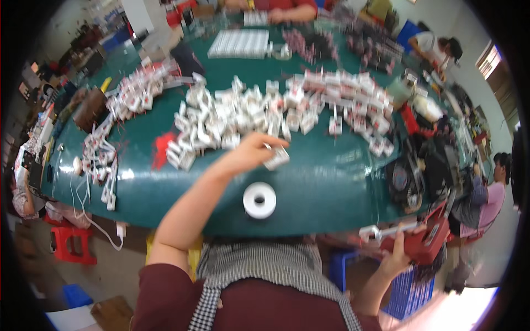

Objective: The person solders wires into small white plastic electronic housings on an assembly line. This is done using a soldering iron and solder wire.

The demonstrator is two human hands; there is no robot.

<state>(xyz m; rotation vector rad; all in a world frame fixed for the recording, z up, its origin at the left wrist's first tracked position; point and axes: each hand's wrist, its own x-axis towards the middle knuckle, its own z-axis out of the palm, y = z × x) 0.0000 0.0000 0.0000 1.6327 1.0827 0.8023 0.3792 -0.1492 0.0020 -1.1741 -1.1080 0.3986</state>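
My left hand (255,150) reaches over the middle of the green table, its fingers closed on a small white plastic part (277,159). Just beyond it spreads a loose heap of similar white parts (221,113), some with red marks or wires. A white roll (249,202) with a dark centre hole lies between this hand and my body. Off the table's front right edge, my right hand (396,255) grips a long white plastic part (387,230), beside a red box-like device (429,241). Blur hides the finer detail of both parts.
More white parts (132,96) lie on the left, near a brown cylinder (89,110). A white tray (239,44) stands at the back, with pink-and-black pieces (312,45) beside it. Black equipment (406,179) crowds the right edge. Other people sit around the table.
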